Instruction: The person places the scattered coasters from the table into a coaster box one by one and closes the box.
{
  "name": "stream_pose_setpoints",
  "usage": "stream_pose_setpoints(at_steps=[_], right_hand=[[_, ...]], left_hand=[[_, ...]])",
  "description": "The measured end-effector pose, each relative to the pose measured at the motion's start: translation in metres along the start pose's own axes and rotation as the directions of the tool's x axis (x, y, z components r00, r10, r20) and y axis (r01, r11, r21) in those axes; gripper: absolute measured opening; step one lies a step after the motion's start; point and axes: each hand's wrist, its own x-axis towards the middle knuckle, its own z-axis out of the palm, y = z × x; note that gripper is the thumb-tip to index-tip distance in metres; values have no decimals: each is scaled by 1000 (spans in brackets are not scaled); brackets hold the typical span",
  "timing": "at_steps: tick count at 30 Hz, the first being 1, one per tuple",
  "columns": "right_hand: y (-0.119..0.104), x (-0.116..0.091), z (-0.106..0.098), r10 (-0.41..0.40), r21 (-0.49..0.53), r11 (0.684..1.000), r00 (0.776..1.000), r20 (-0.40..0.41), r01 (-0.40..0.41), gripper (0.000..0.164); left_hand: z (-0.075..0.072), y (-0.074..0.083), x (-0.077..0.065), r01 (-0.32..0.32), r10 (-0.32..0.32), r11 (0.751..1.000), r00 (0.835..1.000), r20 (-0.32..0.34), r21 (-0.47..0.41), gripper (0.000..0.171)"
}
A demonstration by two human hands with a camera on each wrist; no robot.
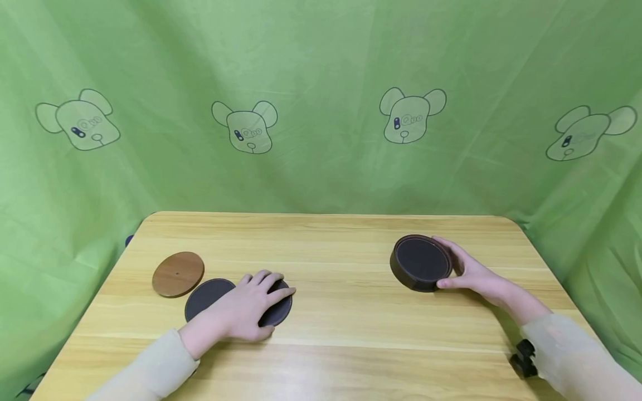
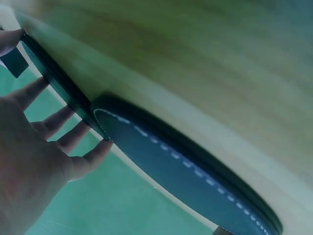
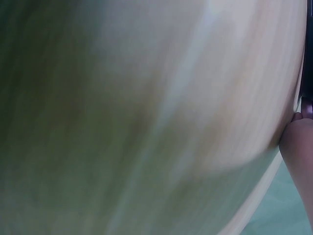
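My left hand (image 1: 251,306) spans a dark round coaster (image 1: 277,313), its thumb at the near edge and its fingers spread toward the far and right edges. In the left wrist view the fingertips meet that coaster's rim. Just left of it lies a second dark coaster (image 1: 207,298) with light edge stitching, partly hidden by the hand. At the right, my right hand (image 1: 473,273) grips a round dark coaster holder (image 1: 422,259) from its right side, thumb near and fingers behind. Only a sliver of that hand (image 3: 298,147) enters the right wrist view.
A brown wood-grain disc (image 1: 178,274) with a small centre dot lies at the left, beyond the coasters. All of this is on a light wooden table (image 1: 326,356). A green curtain (image 1: 321,167) with printed bear heads hangs behind and at both sides.
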Motion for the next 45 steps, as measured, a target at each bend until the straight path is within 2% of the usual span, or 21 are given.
stream_pose_setpoints(at_steps=[11, 22, 31, 45], right_hand=[[1, 0, 0, -10, -3, 1000, 1000, -7, 10, 103], [6, 0, -3, -10, -10, 1000, 1000, -6, 10, 103], [3, 2, -3, -1, -23, 1000, 1000, -13, 1, 103], [-1, 0, 1, -19, -14, 1000, 1000, -18, 19, 104]], left_hand=[[-1, -5, 7, -22, 23, 1000, 999, -33, 16, 79], [-3, 0, 18, -53, 54, 998, 998, -24, 29, 80], [-6, 10, 34, -102, 106, 993, 993, -51, 66, 82], [-23, 28, 69, -163, 166, 979, 986, -13, 125, 85]])
